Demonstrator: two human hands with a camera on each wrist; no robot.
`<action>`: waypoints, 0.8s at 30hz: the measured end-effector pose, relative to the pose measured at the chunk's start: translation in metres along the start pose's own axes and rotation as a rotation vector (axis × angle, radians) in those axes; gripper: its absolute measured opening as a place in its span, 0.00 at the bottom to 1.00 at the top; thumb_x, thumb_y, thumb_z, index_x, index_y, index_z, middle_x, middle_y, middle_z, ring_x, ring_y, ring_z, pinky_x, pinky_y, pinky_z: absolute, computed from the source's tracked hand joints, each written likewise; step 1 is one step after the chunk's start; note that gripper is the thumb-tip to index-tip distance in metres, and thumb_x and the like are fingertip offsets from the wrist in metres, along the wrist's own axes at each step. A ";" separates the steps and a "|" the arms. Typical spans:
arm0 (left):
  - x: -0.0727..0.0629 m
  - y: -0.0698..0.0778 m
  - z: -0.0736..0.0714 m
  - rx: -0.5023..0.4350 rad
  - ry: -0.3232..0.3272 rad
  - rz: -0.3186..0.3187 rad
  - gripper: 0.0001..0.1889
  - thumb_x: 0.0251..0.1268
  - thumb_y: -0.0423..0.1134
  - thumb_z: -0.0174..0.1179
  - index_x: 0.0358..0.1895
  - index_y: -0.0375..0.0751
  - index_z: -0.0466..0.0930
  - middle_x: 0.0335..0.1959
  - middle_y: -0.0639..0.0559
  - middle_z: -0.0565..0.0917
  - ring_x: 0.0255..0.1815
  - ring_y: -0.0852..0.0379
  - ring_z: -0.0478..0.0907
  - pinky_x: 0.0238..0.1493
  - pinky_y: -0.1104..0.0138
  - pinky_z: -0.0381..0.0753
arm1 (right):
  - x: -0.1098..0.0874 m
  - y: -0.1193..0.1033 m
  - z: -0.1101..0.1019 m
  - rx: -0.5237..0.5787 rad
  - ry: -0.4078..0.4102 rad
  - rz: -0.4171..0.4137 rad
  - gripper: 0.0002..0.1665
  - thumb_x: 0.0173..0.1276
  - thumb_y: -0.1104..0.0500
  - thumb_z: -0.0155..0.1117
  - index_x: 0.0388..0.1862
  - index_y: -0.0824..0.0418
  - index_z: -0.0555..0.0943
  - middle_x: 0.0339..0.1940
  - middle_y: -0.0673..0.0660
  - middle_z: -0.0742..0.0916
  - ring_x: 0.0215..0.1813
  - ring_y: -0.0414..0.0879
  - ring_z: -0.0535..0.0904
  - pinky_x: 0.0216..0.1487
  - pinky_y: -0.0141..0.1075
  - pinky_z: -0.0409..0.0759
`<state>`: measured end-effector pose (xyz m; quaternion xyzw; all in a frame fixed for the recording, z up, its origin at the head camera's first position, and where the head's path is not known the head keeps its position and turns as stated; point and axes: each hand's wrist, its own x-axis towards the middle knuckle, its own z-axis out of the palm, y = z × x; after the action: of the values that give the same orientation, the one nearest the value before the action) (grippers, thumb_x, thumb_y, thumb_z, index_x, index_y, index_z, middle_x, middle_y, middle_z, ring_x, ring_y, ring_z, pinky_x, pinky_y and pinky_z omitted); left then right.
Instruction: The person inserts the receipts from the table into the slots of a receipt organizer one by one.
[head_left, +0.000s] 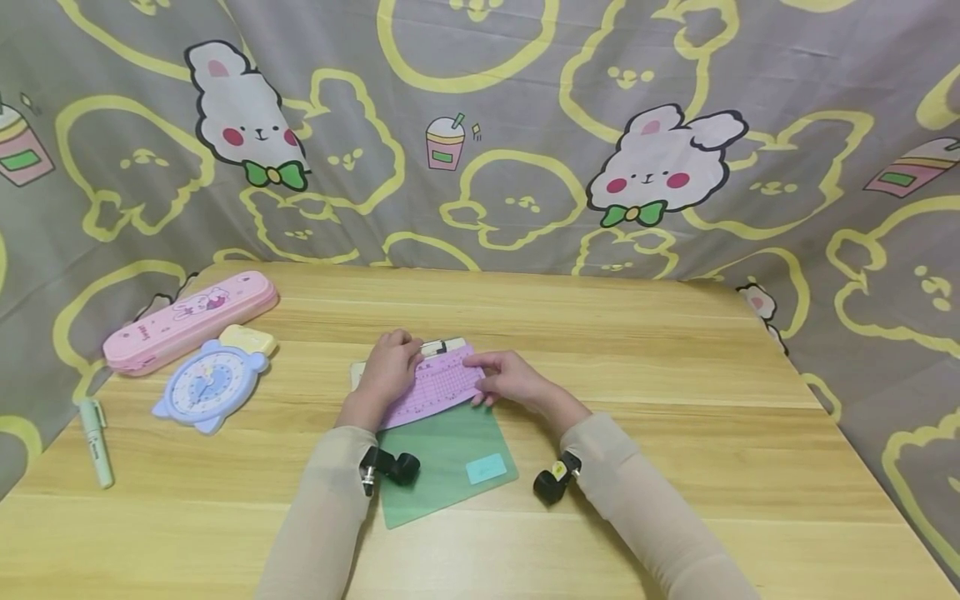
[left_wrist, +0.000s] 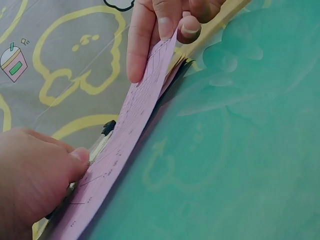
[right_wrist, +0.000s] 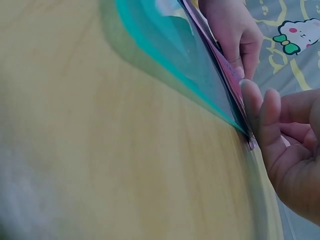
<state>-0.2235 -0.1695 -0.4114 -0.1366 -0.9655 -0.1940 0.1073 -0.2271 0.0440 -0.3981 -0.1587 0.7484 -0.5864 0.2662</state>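
A purple printed sheet (head_left: 442, 385) with a grid lies across the upper part of a green translucent folder (head_left: 435, 479). At the folder's top edge shows a clip (head_left: 441, 347), partly covered by the sheet and fingers. My left hand (head_left: 392, 371) holds the sheet's upper left side, thumb on the paper in the left wrist view. On the other side, my right hand (head_left: 513, 379) pinches the sheet's right end between thumb and fingers. More paper edges (left_wrist: 175, 75) show beneath the sheet in the left wrist view. A pale blue label (head_left: 486, 468) is on the folder's lower right.
To the left lie a pink pencil case (head_left: 191, 321), a blue toy clock (head_left: 212, 386), a small yellow block-like item (head_left: 251, 340) and a light green marker (head_left: 96, 442). A patterned cloth (head_left: 525, 108) hangs behind and around the wooden table (head_left: 675, 375).
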 end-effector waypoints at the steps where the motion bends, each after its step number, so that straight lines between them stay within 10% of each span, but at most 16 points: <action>1: 0.000 0.000 0.000 -0.003 -0.003 -0.004 0.16 0.57 0.35 0.54 0.49 0.33 0.74 0.41 0.44 0.72 0.43 0.48 0.66 0.48 0.59 0.63 | 0.001 0.001 0.000 -0.010 0.005 -0.001 0.27 0.55 0.75 0.51 0.56 0.68 0.67 0.39 0.64 0.78 0.23 0.47 0.77 0.23 0.32 0.75; 24: 0.000 -0.003 0.002 -0.045 0.018 0.011 0.14 0.59 0.35 0.52 0.46 0.33 0.76 0.41 0.43 0.72 0.44 0.46 0.66 0.48 0.58 0.63 | 0.016 -0.001 0.005 -0.203 0.090 -0.039 0.26 0.54 0.73 0.55 0.55 0.64 0.69 0.45 0.62 0.75 0.17 0.43 0.72 0.16 0.30 0.70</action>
<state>-0.2250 -0.1711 -0.4138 -0.1427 -0.9591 -0.2163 0.1141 -0.2373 0.0313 -0.4012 -0.1730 0.8118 -0.5192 0.2036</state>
